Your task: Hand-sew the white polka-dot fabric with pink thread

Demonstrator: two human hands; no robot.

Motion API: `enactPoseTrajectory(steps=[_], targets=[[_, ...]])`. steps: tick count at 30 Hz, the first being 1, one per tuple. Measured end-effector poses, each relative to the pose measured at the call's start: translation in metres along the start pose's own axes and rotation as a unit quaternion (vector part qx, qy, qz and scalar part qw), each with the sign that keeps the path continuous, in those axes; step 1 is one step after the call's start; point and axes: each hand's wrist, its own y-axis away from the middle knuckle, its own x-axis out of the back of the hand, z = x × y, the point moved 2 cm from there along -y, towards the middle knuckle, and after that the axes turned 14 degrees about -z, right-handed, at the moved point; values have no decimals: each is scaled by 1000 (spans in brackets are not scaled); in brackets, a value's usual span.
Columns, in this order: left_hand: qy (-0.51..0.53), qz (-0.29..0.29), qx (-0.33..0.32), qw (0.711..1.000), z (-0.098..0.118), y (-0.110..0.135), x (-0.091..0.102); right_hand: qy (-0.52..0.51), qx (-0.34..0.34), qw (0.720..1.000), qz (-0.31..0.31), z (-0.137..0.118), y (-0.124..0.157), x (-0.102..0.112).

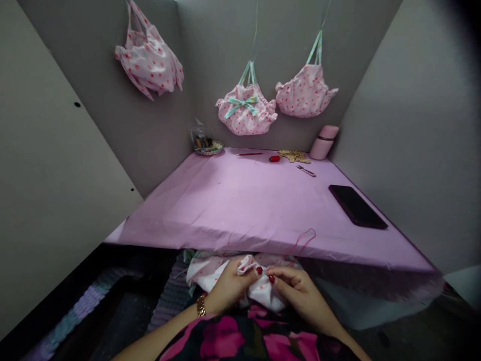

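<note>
White and pink fabric with red dots [266, 296] lies gathered in my lap, just below the table's front edge. My left hand [235, 281] is closed on a bunched fold of it, thumb on top. Close beside that fold, my right hand [293, 286] is pinched, thumb and forefinger together against the cloth. Whatever is between those fingertips is too small to make out. A loop of red thread [306, 235] rests on the table edge and runs down toward the fabric near my right hand.
On the pink-covered table [210, 195] lie a dark phone [356, 206], thread snips [306, 171], a red thread spool [274, 158], a pile of small beige pieces [295, 156] and a pink bottle [324, 143]. A small basket [210, 149] stands back left. Dotted fabric items [246, 120] hang above.
</note>
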Motion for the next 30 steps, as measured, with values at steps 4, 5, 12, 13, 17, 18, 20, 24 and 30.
enactPoseTrajectory(steps=[4, 5, 12, 13, 17, 18, 20, 24, 30], targets=[[-20, -13, 1, 1000, 4, 1, -1, -17, 0, 1000, -16, 1, -2, 1], [-22, -15, 0, 1000, 4, 1, -1, -18, 2, 1000, -18, 1, -2, 0], [-29, -33, 10, 999, 3, -1, -1, -47, 0, 999, -28, 9, -4, -7], [-34, -33, 13, 999, 3, -1, 0, -37, 5, 999, -29, 10, -4, -8], [-47, -30, 23, 998, 2, -2, -1, 25, 27, 999, -24, 8, -5, -13], [-47, -28, 24, 998, 2, -2, -1, 36, 30, 999, -25, 6, -5, -15], [-39, -19, 25, 999, 3, -3, -2, 55, 27, 998, -23, 3, -4, -15], [-42, 18, 15, 999, 1, -3, 0, 208, 45, 968, 134, -9, 0, -7], [-78, 7, -1, 997, 3, -3, -1, 403, 163, 897, 78, -30, -3, -12]])
